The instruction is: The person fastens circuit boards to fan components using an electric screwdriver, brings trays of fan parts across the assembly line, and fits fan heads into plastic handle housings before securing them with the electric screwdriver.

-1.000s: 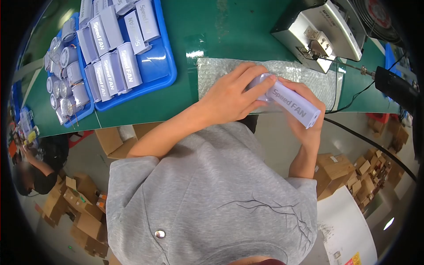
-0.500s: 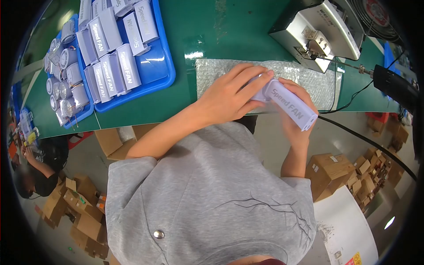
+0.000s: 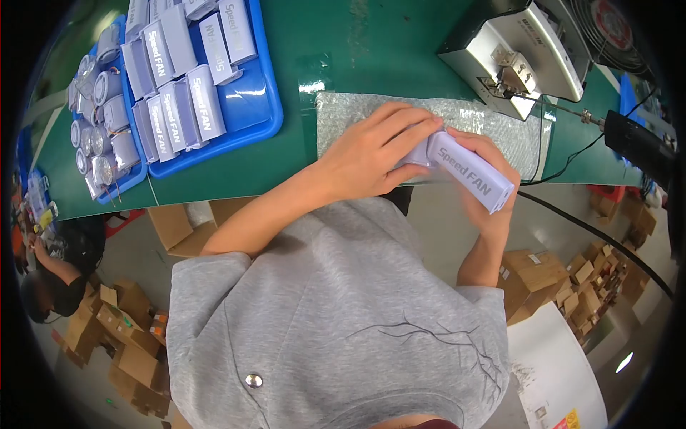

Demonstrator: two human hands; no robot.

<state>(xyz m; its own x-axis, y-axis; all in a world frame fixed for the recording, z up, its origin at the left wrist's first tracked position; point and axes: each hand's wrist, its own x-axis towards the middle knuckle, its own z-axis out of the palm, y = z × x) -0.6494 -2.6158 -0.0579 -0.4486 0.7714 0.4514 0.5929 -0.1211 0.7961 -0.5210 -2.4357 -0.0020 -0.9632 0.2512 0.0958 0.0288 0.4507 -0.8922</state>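
A lavender handheld fan (image 3: pixel 471 171) marked "Speed FAN" is held over the front of the bubble-wrap sheet (image 3: pixel 339 118), its handle slanting down to the right. My left hand (image 3: pixel 382 150) is closed around the fan's upper-left end, covering most of it with the fingers. On the other side, my right hand (image 3: pixel 493 164) wraps the handle from behind and right; its fingers are partly hidden by the handle. Small openings show at the handle's lower end.
At the left, a blue tray (image 3: pixel 268 121) holds several "Speed FAN" housings, beside another tray of round fan parts (image 3: pixel 107 114). A metal-cased device (image 3: pixel 532 57) and a black tool (image 3: pixel 639 139) with cables are at the right. Cardboard boxes (image 3: pixel 536 275) stand on the floor. Another person (image 3: pixel 68 250) sits far left.
Both hands keep their hold on the fan. The handle and my right hand have shifted very slightly, while the camera view has moved a little.
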